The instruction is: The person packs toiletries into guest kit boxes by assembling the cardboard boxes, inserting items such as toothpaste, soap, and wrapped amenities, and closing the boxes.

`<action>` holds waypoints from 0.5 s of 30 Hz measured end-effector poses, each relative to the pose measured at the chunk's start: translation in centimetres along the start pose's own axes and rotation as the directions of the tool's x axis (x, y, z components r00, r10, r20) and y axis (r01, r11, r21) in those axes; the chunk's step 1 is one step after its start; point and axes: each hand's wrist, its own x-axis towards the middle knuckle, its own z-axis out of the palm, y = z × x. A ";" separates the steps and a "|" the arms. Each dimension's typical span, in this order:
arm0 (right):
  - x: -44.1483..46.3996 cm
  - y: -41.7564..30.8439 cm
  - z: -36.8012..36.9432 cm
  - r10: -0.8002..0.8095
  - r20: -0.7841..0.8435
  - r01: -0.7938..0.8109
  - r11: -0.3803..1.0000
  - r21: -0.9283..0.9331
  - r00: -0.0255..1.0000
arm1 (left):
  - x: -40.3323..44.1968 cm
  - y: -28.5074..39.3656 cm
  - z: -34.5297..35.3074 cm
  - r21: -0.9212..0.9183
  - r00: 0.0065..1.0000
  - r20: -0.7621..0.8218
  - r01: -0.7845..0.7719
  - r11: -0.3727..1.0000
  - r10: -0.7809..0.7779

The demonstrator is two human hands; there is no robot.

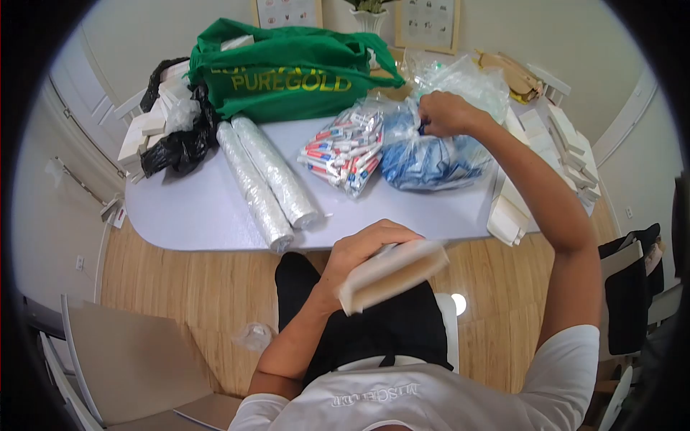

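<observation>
My left hand (370,248) is wrapped around a white cardboard box (395,271) above my lap. The near end of this box is open and shows a hollow, tan-looking inside; it is slightly blurred. Across the table, my right hand (447,115) is at the mouth of a clear plastic bag (471,154) full of blue items (417,164). Its fingers are bent down and partly hidden, with a bit of dark blue at the tips. Beside it on the left lies a clear bag of white, red and blue tubes (343,149).
Two rolls of clear wrap (255,183) lie left of centre. Behind them stands a green PUREGOLD bag (287,75). White boxes (571,147) are piled at the right, with more white boxes (136,144) and a black plastic bag (183,147) at the left. An open carton (136,352) sits on the floor.
</observation>
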 end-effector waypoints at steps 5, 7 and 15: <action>0.7 1.1 2.2 0.124 -0.210 -0.078 0.973 0.215 0.970 | -0.1 0.1 0.3 0.058 0.988 0.019 -0.156 0.986 0.156; 0.1 1.1 1.6 0.099 -0.286 -0.043 0.980 0.196 0.953 | -0.3 0.1 0.3 0.089 0.984 0.026 -0.176 0.980 0.175; -2.9 1.1 -2.7 0.115 -0.564 0.069 0.953 0.294 0.817 | -1.4 0.6 0.4 0.013 0.983 -0.155 0.102 0.995 -0.099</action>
